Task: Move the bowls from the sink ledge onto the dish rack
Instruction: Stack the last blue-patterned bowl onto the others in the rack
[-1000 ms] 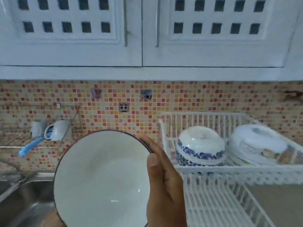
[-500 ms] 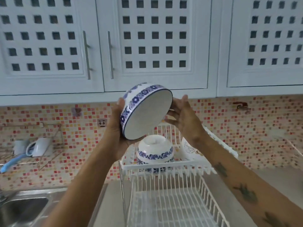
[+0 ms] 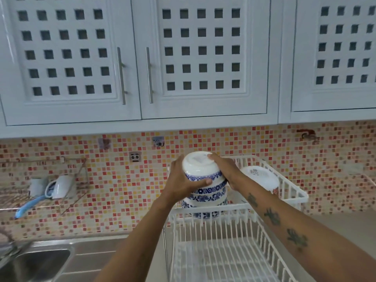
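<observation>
The upturned white bowl with blue floral band [image 3: 200, 166], tilted in the air half a second ago, now caps the stack of bowls [image 3: 205, 200] in the white wire dish rack [image 3: 284, 192]. The left hand [image 3: 182, 181] and right hand [image 3: 225, 169] clasp it. About four bowls, one plate [image 3: 259, 179].

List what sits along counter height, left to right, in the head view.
sink basin → blue-handled brush → wall-rack cup → left hand → upside-down bowl stack → right hand → white plate → dish rack

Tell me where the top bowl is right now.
Centre of the head view: the top bowl sits upside down on the bowl stack in the rack's upper tier, between both hands, left of the plate.
</observation>
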